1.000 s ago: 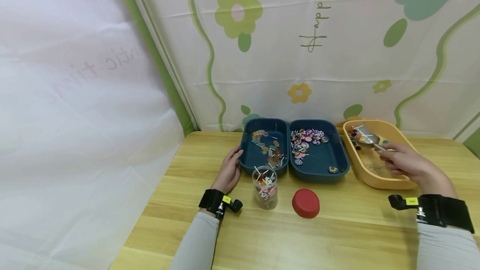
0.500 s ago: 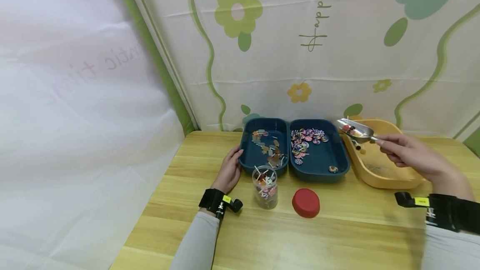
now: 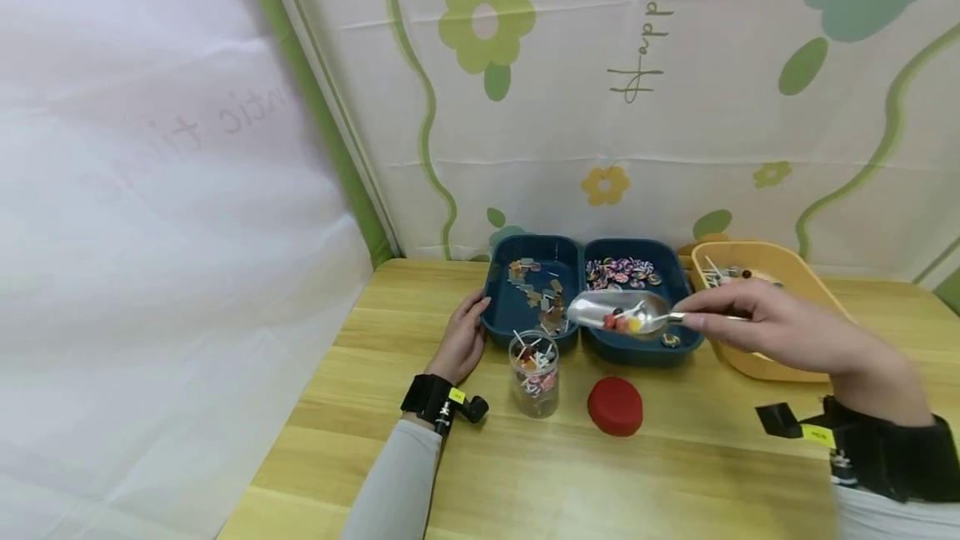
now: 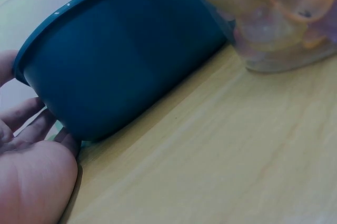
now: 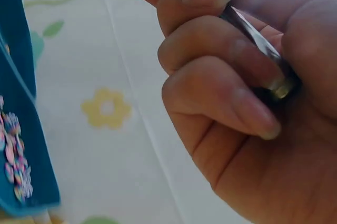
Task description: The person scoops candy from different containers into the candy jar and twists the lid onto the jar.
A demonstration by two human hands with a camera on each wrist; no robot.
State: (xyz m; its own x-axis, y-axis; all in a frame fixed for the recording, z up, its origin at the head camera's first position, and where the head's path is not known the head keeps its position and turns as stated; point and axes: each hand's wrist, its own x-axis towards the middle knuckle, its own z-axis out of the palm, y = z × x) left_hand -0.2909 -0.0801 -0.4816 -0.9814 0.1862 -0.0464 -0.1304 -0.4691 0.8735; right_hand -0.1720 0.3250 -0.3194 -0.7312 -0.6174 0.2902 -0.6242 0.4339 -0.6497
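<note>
In the head view, my right hand (image 3: 802,336) pinches the handle of a metal scoop (image 3: 588,307) over the middle blue tray (image 3: 637,354). Small red, yellow and dark pieces, one with a white stick, lie in the scoop. The right wrist view shows fingers curled round the handle (image 5: 258,40). My left hand (image 3: 461,344) rests its fingers against the outer side and rim of the left blue tray (image 3: 543,252); their tips are partly hidden. In front of that tray stands an uncovered clear jar (image 3: 536,402), part-filled with tiny lollipops and other pieces.
A red lid (image 3: 615,407) lies right of the jar. The yellow tray (image 3: 757,365) at the right holds a few small pieces. Brown and grey pieces lie in the left blue tray, swirl lollipops in the middle one. A printed curtain (image 3: 540,132) hangs behind the table.
My right hand has lifted the scoop with its pieces out of the yellow tray and carried it left over the middle blue tray. My left hand stays at the left tray.
</note>
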